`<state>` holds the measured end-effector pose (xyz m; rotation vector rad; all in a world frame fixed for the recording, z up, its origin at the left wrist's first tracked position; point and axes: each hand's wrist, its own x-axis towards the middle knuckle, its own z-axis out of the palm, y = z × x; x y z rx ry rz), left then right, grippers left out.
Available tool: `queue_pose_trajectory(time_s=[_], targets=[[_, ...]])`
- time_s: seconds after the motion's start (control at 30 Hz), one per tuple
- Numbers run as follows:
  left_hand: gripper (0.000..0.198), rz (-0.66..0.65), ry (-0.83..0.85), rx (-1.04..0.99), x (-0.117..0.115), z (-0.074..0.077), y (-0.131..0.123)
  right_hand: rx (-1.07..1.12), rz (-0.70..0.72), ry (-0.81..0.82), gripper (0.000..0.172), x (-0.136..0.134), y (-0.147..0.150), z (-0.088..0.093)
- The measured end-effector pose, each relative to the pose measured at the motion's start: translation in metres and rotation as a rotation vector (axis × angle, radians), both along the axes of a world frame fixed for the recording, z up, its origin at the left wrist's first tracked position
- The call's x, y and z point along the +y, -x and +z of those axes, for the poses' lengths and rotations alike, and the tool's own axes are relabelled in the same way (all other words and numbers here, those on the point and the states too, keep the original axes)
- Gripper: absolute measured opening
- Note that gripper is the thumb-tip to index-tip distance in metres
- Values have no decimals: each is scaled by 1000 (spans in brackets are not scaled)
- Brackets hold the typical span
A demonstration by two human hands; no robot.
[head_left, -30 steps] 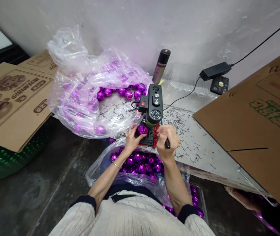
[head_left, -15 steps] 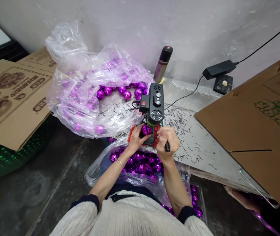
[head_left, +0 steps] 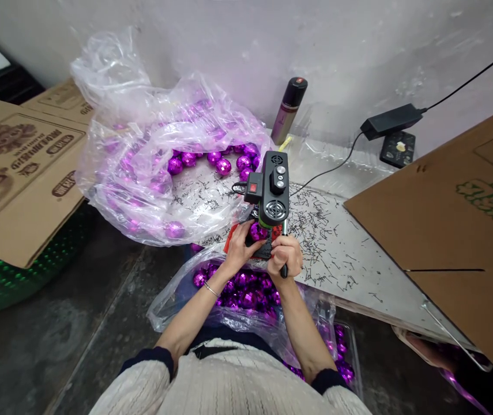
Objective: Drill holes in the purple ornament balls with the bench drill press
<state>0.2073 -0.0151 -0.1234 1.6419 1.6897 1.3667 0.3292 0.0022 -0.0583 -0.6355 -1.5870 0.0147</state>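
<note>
- Stage: one piece in process, judged mid-operation. A purple faceted ball [head_left: 258,231] sits beneath the near end of the black lever-operated device [head_left: 275,184], close to the near edge of the table [head_left: 341,230]. Contact between device and ball cannot be confirmed.
- Left hand [head_left: 240,245]: fingers parted to about the ball's width, curled against its left side, with the thumb at its near side; ball held.
- Right hand [head_left: 285,253]: fingers wrapped closed round the black lever handle [head_left: 284,270], just right of the ball.
- Below the table's near edge: open lower bag [head_left: 168,297], well filled with loose balls [head_left: 246,297].
- Toward the table's far left corner: large clear bag [head_left: 120,86], with several more balls [head_left: 224,167] showing at its mouth.
- Done: dark thin scraps [head_left: 309,221] lie scattered on both sides of the device, suggesting repeated work. Which bag holds finished pieces cannot be determined; surface detail is too small.
- Outstanding: current ball not yet released. Given the quantity in both bags, work is judged unfinished, unless both hold completed pieces.
</note>
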Motion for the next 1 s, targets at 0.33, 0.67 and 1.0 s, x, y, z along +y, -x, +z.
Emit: queue_pose_trajectory(time_s=[0.33,0.67,1.0], targets=[[56,-16,-13,-16,0,4,0,10,-2,-2,26,1,0,-8],[54,-31,-17,-74,2,3,2,-52,27,-34,27,-3,0,2],[70,-44,-114,31,-64,8,17,13,26,224,28,-14,0,67]])
